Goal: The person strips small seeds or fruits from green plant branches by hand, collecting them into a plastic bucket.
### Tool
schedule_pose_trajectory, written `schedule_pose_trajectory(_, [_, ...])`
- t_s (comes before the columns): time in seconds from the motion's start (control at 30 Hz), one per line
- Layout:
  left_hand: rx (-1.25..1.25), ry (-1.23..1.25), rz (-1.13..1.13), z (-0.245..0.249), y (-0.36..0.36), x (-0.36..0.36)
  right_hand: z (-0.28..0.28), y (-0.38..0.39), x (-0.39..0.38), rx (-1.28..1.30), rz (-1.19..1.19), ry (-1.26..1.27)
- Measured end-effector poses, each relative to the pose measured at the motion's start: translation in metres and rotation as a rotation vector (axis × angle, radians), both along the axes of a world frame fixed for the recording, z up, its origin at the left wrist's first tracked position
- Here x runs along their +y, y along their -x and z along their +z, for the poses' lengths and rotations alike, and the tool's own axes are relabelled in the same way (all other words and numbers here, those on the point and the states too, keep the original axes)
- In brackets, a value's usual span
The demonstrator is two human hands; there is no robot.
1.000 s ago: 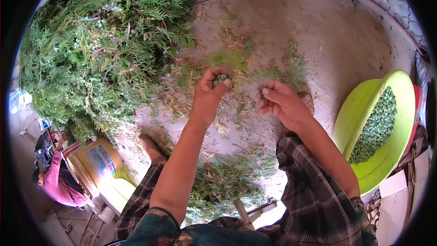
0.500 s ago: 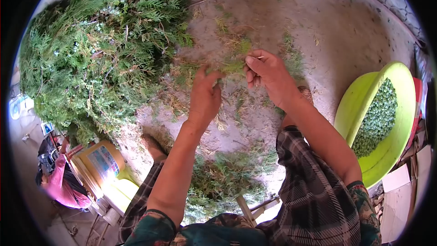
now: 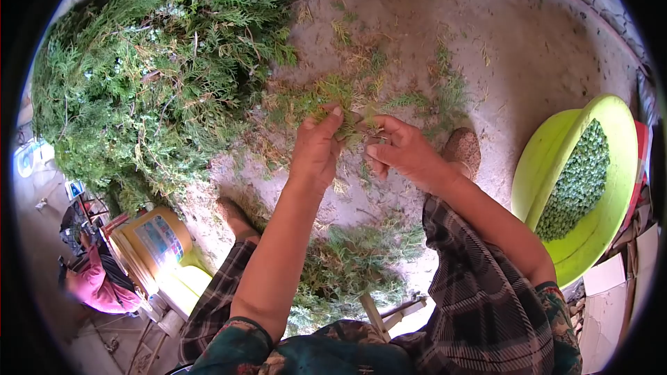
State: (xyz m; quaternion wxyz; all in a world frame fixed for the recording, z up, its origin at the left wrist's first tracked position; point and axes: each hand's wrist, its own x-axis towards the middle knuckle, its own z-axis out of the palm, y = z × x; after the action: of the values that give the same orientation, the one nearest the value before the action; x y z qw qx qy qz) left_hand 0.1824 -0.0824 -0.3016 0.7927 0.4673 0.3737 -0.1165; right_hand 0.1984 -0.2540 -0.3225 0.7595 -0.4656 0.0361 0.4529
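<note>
A lime basin (image 3: pixel 538 167) holds green berries (image 3: pixel 577 184); a yellow bucket (image 3: pixel 149 239) stands apart.

sleeves (image 3: pixel 240 344): teal, patterned | trousers (image 3: pixel 486 305): dark plaid | shoes (image 3: pixel 462 149): brown | hands (image 3: pixel 316 153): bare

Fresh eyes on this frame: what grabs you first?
First, the huge heap of green branches filling the upper left. Next, the lime-green basin at the right edge, tilted and holding a bed of small green berries. In the centre, the left hand and right hand each have a grip on one sprig above the littered ground.
</note>
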Motion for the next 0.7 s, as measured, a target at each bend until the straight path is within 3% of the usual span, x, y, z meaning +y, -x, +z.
schedule_pose_trajectory(0.07, [-0.023, -0.032, 0.041, 0.0, 0.001, 0.0, -0.003, 0.001, -0.01, 0.005, 0.037, 0.031])
schedule_pose_trajectory(0.13, [-0.025, -0.02, 0.005, 0.004, 0.001, 0.002, -0.006, -0.004, -0.018, 0.064, -0.079, 0.201])
schedule_pose_trajectory(0.27, [0.0, -0.038, -0.107, 0.012, 0.009, 0.004, -0.023, -0.005, -0.038, 0.256, -0.267, 0.076])
schedule_pose_trajectory(0.33, [0.097, -0.054, -0.932, 0.0, 0.03, 0.007, -0.026, -0.006, -0.042, 0.313, -0.334, 0.105])
schedule_pose_trajectory(0.37, [-0.112, -0.046, -1.305, -0.016, 0.055, 0.006, -0.026, -0.006, -0.042, 0.312, -0.334, 0.105])
schedule_pose_trajectory(0.43, [-0.202, -0.262, -1.685, 0.0, 0.065, -0.001, -0.027, -0.005, -0.042, 0.233, -0.341, 0.139])
schedule_pose_trajectory(0.5, [-0.125, -0.758, -1.433, -0.018, 0.05, 0.006, -0.027, -0.003, -0.039, 0.24, -0.35, 0.145])
schedule_pose_trajectory(0.53, [-0.248, -0.894, -1.117, -0.039, 0.043, 0.023, -0.026, -0.004, -0.038, 0.24, -0.358, 0.151])
schedule_pose_trajectory(0.57, [-0.105, -1.007, -0.902, -0.042, 0.025, 0.028, -0.026, -0.005, -0.039, 0.238, -0.36, 0.156])
schedule_pose_trajectory(0.6, [-0.241, -1.247, -0.81, -0.044, 0.01, 0.039, -0.026, -0.004, -0.04, 0.24, -0.351, 0.151])
schedule_pose_trajectory(0.63, [-0.252, -1.281, -0.651, -0.044, -0.002, 0.043, -0.026, -0.004, -0.041, 0.244, -0.34, 0.144])
schedule_pose_trajectory(0.7, [-0.206, -1.336, -0.634, -0.051, -0.023, 0.046, -0.028, -0.003, -0.041, 0.248, -0.334, 0.152])
